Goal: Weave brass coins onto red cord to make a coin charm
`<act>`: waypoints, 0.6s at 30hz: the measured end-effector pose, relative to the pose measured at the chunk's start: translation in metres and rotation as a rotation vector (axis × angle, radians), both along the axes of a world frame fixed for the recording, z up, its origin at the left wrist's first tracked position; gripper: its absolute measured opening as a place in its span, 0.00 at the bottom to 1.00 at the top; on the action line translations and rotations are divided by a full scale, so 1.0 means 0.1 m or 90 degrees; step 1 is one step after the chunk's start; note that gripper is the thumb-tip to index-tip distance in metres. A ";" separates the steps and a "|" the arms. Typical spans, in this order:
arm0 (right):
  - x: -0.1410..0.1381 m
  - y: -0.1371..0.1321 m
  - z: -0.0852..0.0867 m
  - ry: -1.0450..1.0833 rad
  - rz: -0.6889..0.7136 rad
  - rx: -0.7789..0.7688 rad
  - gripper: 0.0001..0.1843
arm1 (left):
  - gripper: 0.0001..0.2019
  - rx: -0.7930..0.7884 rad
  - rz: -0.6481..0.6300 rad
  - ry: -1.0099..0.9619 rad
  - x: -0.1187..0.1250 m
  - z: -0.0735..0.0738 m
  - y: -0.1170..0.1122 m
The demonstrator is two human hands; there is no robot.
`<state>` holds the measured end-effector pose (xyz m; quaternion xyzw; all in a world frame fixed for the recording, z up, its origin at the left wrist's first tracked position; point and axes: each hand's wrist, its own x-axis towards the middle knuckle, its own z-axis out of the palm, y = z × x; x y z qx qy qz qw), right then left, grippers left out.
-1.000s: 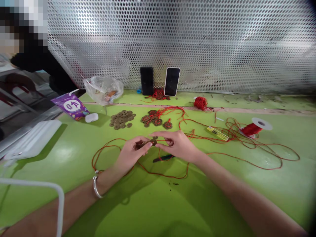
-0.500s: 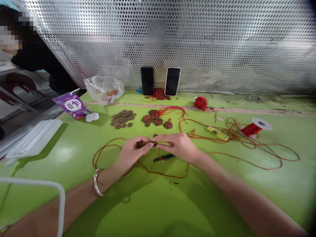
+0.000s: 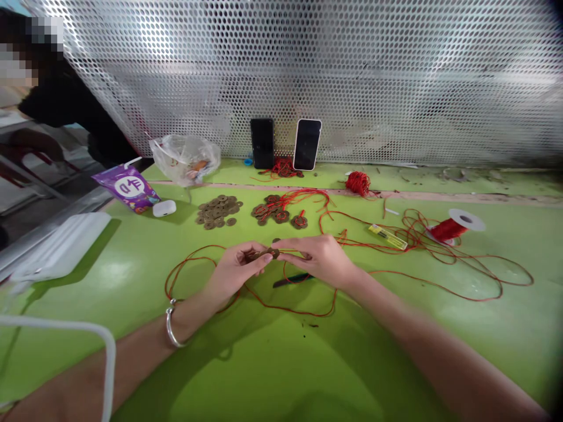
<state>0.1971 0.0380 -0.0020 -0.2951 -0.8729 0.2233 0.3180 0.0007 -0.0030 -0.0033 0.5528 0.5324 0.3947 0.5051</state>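
My left hand (image 3: 240, 264) is closed on several round bronze-coloured coins (image 3: 273, 253), pinched between thumb and fingers. Just right of it, my right hand (image 3: 323, 258) is closed with thumb and forefinger at the coins' edge, pinching red cord (image 3: 289, 251) that runs from them. Red cord also loops on the table around both hands. A dark green-handled tool (image 3: 288, 281), partly hidden, lies beneath my right hand. Behind my hands are a pile of loose coins (image 3: 217, 212) and a group of coins tied with red cord (image 3: 275, 211).
Two phones (image 3: 263, 143) lean on the perforated metal panel (image 3: 360, 76). To the right lie a spool of red cord (image 3: 451, 230) and a yellow packet (image 3: 387, 237). At left are a purple bag (image 3: 128, 187), a white case (image 3: 164, 208) and a plastic bag (image 3: 182, 158). A person (image 3: 65, 99) is beyond.
The coins in my left hand have tilted slightly, showing more of their faces. Both hands stay nearly in the same place.
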 end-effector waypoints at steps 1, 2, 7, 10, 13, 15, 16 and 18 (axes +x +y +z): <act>0.00 0.00 -0.01 -0.003 -0.004 -0.003 0.13 | 0.12 0.000 0.002 0.001 0.00 0.00 0.00; -0.01 -0.01 -0.02 -0.006 -0.010 -0.002 0.13 | 0.12 -0.001 0.004 0.003 0.00 0.00 0.00; -0.04 -0.04 -0.02 -0.044 -0.078 0.004 0.15 | 0.11 0.012 0.036 -0.005 0.00 0.00 0.00; -0.10 -0.09 0.05 -0.013 -0.065 -0.108 0.20 | 0.11 0.040 0.097 -0.006 0.01 0.02 0.01; -0.18 -0.15 0.11 0.153 0.001 -0.453 0.23 | 0.11 0.072 0.143 0.005 0.00 0.08 0.00; -0.23 -0.18 0.11 0.207 0.037 -0.702 0.26 | 0.12 0.085 0.160 0.011 -0.01 0.12 0.00; -0.24 -0.18 0.10 0.197 0.052 -0.783 0.27 | 0.12 0.089 0.163 0.013 -0.01 0.14 0.00; -0.25 -0.16 0.05 0.135 0.077 -0.827 0.26 | 0.11 0.098 0.155 0.017 -0.02 0.15 0.00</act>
